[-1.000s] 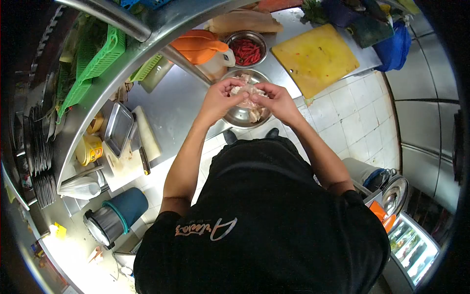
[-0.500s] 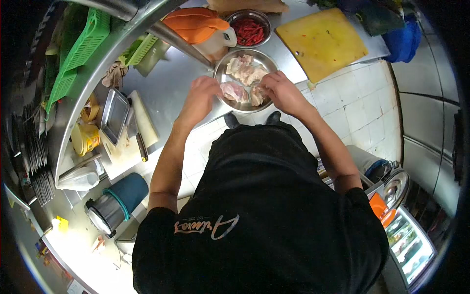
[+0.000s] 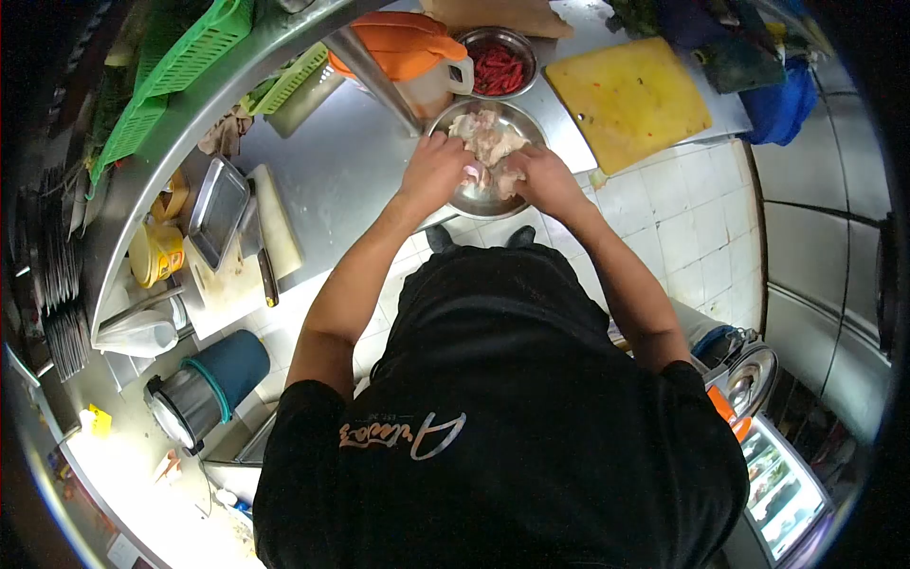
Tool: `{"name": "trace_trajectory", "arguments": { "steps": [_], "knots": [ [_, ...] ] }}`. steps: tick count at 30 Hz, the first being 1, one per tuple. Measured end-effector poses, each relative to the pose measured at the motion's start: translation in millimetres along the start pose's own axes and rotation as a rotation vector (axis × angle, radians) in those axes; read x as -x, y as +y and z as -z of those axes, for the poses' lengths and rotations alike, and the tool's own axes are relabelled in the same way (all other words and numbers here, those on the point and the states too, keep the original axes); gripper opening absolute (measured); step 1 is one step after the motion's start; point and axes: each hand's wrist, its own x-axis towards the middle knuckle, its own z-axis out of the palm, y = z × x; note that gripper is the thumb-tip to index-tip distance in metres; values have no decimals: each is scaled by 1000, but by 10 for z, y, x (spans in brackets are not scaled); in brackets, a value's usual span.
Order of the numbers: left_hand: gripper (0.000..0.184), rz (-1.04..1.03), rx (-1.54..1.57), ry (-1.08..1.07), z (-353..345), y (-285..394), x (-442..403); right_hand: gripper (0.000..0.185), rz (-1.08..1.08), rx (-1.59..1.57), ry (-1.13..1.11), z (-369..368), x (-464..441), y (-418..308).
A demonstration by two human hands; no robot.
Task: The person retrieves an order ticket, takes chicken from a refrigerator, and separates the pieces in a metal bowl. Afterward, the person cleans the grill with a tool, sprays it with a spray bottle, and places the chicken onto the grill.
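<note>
A round steel bowl (image 3: pixel 488 207) holds several pieces of raw chicken (image 3: pixel 485 137) at the counter's edge in front of me. My left hand (image 3: pixel 436 173) reaches over the bowl's left side, its fingers closed around a pale piece of chicken (image 3: pixel 474 175) that they partly cover. From the right side, my right hand (image 3: pixel 550 182) has its fingertips pressed on another piece (image 3: pixel 509 182) inside the bowl. Its thumb side is partly hidden.
Behind the bowl stand a bowl of red chillies (image 3: pixel 498 71) and a jug with an orange lid (image 3: pixel 403 40). A yellow cutting board (image 3: pixel 630 104) lies right. Left are a knife (image 3: pixel 268 277), a metal tray (image 3: pixel 220 213) and a steel post (image 3: pixel 374 81).
My left hand has moved right, from the bowl's rim onto a chicken piece inside it. My right hand stays on its piece. The whole view has shifted slightly.
</note>
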Motion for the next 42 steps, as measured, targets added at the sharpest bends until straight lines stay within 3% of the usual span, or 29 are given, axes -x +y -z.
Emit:
{"name": "trace_trajectory", "arguments": {
  "steps": [4, 7, 8, 11, 17, 20, 23, 26, 29, 32, 39, 42],
  "knots": [
    [26, -19, 79, 20, 11, 42, 37, 34, -339, -272, -153, 375, -36, -138],
    [34, 369, 944, -50, 167, 332, -49, 31, -377, -631, -1, 350, 51, -43],
    [42, 358, 1059, -34, 121, 321, -88, 29, -287, -797, 75, 354, 45, -58],
    [42, 497, 1600, 41, 54, 426, -136, 34, -357, -779, 122, 435, 77, -151],
    [36, 580, 1579, 65, 249, 505, -260, 29, -317, -672, 137, 644, 84, -400],
    [36, 608, 1634, 55, 293, 440, -291, 22, -332, -840, 59, 659, 108, -302],
    [34, 588, 1693, 1, 424, 374, -257, 20, -333, -1253, 49, 585, 164, -129],
    [33, 525, 1689, 44, 497, 371, -277, 16, -428, -1517, 130, 552, 218, -78],
    [30, 447, 1547, 105, 509, 331, -313, 19, -453, -1284, 251, 536, 190, -152],
    [27, 420, 1335, 93, 564, 345, -332, 25, -305, -1075, 334, 490, 101, -309],
    [26, 387, 1059, 197, 673, 527, -383, 35, -361, -1302, 214, 449, -43, -436],
    [27, 422, 1138, 201, 741, 555, -387, 37, -359, -1627, 206, 530, -14, -483]
  ]
}}
